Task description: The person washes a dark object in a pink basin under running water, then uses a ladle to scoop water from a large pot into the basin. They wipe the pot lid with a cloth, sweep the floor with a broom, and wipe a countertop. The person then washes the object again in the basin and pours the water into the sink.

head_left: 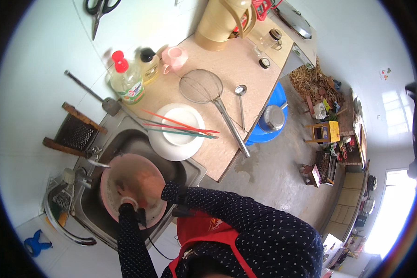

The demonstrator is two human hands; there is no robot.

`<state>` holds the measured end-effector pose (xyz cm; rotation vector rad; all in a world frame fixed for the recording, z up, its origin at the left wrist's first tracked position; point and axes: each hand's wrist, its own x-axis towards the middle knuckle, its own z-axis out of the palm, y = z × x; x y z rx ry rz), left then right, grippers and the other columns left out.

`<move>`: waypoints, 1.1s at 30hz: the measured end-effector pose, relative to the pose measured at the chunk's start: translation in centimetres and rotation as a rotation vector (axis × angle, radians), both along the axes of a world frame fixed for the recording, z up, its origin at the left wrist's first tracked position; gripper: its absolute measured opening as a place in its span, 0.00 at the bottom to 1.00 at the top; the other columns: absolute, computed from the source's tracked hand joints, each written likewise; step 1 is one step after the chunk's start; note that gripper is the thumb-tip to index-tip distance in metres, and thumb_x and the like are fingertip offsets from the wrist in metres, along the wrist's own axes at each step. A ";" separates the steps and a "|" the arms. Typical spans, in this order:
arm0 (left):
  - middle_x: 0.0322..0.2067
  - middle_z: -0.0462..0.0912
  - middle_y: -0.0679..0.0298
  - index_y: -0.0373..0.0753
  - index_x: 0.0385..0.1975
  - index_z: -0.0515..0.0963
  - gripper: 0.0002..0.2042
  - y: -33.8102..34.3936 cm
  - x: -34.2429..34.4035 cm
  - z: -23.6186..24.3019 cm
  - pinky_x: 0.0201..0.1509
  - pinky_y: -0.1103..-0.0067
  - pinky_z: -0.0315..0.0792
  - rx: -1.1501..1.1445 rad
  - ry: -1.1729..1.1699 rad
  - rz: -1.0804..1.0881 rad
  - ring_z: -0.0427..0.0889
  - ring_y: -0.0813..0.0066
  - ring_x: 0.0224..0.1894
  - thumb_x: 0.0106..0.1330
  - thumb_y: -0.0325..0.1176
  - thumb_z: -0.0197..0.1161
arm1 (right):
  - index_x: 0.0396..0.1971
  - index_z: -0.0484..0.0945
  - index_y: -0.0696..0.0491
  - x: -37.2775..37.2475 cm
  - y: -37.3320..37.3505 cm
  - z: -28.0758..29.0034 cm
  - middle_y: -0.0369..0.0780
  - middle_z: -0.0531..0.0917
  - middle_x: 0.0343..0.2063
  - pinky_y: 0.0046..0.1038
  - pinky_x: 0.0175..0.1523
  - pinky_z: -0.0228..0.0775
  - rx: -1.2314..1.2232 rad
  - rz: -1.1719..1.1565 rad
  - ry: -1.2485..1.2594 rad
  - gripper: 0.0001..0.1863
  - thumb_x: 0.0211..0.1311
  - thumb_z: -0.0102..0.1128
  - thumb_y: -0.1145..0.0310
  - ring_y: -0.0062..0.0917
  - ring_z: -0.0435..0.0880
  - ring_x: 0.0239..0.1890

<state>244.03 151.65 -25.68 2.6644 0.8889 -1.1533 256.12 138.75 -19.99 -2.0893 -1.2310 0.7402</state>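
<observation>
Murky water (127,167) hides the grip

The steel sink (90,203) holds a pink basin (159,214) of it. Inside, the left hand (128,198) and, beside it, the right hand (150,186) blur below the cuffs (170,191); whether either is clenched or grasping, I cannot tell. Reddish shapes (141,202) there are unclear. Rightward, chopsticks (180,122) cross stacked white dishes (190,148); then a blue tub (279,95), partly hidden by the counter (262,76), contains a metal pot (273,118).

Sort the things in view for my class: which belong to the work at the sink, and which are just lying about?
In the work: left hand and right hand, inside the pink basin; steel sink around it.

Lying about: wire strainer, ladle, pink cup, coloured sticks, beige jug.
</observation>
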 end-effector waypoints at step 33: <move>0.43 0.76 0.49 0.33 0.49 0.72 0.18 -3.3 -0.4 3.5 0.53 0.69 0.66 -0.217 -1.042 0.939 0.74 0.53 0.46 0.68 0.39 0.46 | 0.42 0.73 0.59 -2.4 4.6 0.1 0.55 0.78 0.39 0.41 0.48 0.67 0.121 -0.045 0.438 0.16 0.64 0.44 0.62 0.51 0.75 0.42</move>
